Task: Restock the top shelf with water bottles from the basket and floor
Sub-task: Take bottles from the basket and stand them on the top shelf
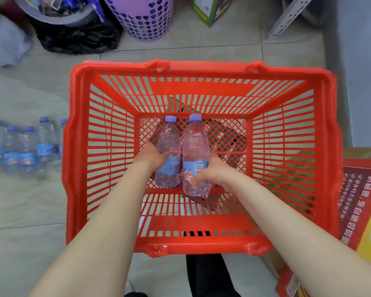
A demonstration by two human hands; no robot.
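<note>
A red plastic basket [201, 69] stands on the tiled floor below me. Two clear water bottles with purple caps and blue labels are inside it. My left hand [151, 156] grips the left bottle [168, 142] at its label. My right hand [214, 170] grips the right bottle [195, 144] around its label. Both bottles point away from me, caps toward the basket's far wall. Several more bottles [24, 146] of the same kind lie in a row on the floor left of the basket. The shelf is out of view.
A purple perforated bin [141, 20], a grey tub over a black bag [77, 37] and a green box [210, 9] stand beyond the basket. A red and yellow carton [360, 202] lies at the right. A perforated metal upright [287, 18] leans at the far right.
</note>
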